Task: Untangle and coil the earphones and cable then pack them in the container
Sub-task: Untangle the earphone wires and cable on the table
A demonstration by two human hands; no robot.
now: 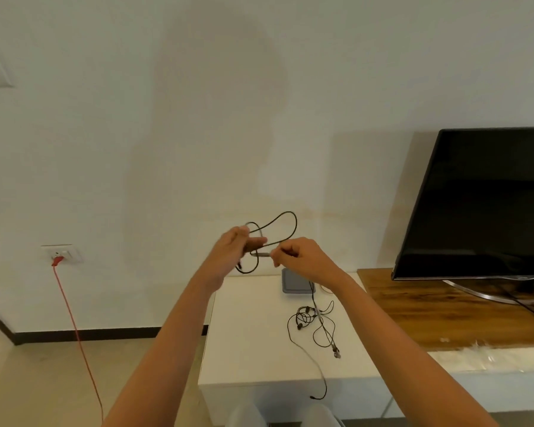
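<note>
I hold a black cable point(285, 224) up in front of the wall, looped between both hands. My left hand point(233, 251) grips its loops, and a short end dangles below that hand. My right hand point(299, 257) pinches the cable's grey plug end. On the white table point(247, 334) below lies a tangle of black earphones point(313, 322), with one strand trailing over the front edge. A grey container point(293, 283) sits at the back of the table, partly hidden by my right wrist.
A black television point(481, 201) stands on a wooden surface point(438, 309) to the right. At the left, a red cord point(74, 328) hangs from a wall socket point(63, 253) down to the floor.
</note>
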